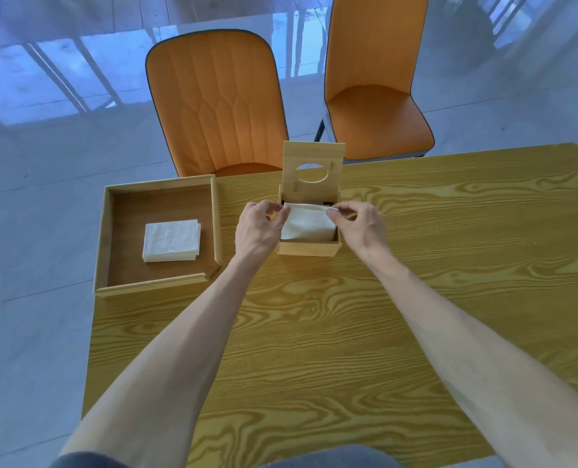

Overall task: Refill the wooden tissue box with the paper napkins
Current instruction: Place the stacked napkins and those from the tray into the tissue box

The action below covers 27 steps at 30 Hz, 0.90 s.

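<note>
The wooden tissue box (309, 248) stands near the table's far edge, its lid (313, 170) with an oval hole tipped up at the back. A white paper napkin (309, 222) lies slanted in the box's open top. My left hand (260, 228) pinches the napkin's left edge. My right hand (358, 224) pinches its far right corner. A small stack of white napkins (171, 240) rests in the wooden tray (106, 231) to the left.
The tray sits on the yellow wood-grain table (348, 332), at its far left corner. Two orange chairs (218, 103) (375, 79) stand beyond the table's far edge on a glossy tiled floor.
</note>
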### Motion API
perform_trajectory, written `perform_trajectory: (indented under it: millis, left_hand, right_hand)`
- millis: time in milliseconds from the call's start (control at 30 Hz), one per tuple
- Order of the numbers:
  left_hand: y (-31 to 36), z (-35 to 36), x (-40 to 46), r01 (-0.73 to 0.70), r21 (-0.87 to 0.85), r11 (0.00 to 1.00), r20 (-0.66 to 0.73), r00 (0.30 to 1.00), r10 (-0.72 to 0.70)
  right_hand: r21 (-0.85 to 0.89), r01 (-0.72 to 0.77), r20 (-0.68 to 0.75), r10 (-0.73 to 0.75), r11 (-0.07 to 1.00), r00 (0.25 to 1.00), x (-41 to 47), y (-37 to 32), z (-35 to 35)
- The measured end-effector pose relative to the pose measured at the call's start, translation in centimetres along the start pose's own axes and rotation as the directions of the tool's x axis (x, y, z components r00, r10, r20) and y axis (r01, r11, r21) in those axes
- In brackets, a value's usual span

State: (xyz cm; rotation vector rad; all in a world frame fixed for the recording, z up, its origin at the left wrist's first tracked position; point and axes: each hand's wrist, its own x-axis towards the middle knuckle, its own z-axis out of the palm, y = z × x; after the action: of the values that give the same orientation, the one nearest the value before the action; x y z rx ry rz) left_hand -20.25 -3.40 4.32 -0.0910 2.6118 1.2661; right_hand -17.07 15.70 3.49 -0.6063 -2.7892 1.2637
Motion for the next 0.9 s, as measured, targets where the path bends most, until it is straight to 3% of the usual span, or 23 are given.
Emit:
perform_trajectory:
  millis: [367,600,733,900]
  left_hand:
    - [-0.2,0.0,0.6,0.132,-0.110,0.985,0.017,0.991,-0.131]
    - [-1.6,-3.2,-1.0,0.107,-0.071,0.992,-0.027,0.994,-0.109]
    - [-3.1,-6.7,-3.0,0.127,-0.073,0.989,-0.084,0.988,-0.133]
    - [-6.1,-11.7,-5.5,0.216,-0.011,0.976,-0.201,0.956,-0.214]
  right_hand:
    - [0.014,-0.079,-0.046,0.080,0.997,0.996,0.5,0.2,0.6]
    - [-0.141,0.125,-0.161,-0.148,0.982,0.976,-1.1,-2.4,0.3]
    - [-0.103,0.234,-0.080,-0.242,0.967,0.967,-2.2,-5.9,2.1]
    - [-0.097,0.213,0.147,-0.198,0.972,0.969,-4.6,-10.5,6.3]
